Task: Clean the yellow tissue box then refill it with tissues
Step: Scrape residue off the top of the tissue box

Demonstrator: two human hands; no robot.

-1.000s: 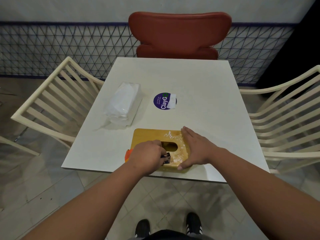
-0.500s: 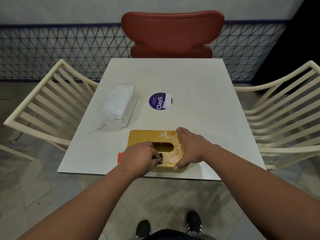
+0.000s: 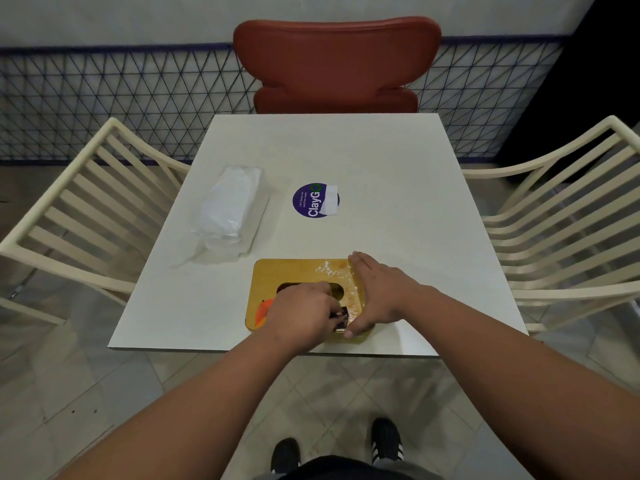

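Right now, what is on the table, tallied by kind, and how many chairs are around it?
Tissue box: 1
Tissue pack: 1
Sticker: 1
Brush with an orange handle, in the left hand: 1
Chairs: 3, one red, two cream
Total: 7

Worktop [image 3: 398, 174] lies bare right of and beyond the yellow tissue box [image 3: 277, 271]; tissue pack [image 3: 230, 211] obstructs the left approach.
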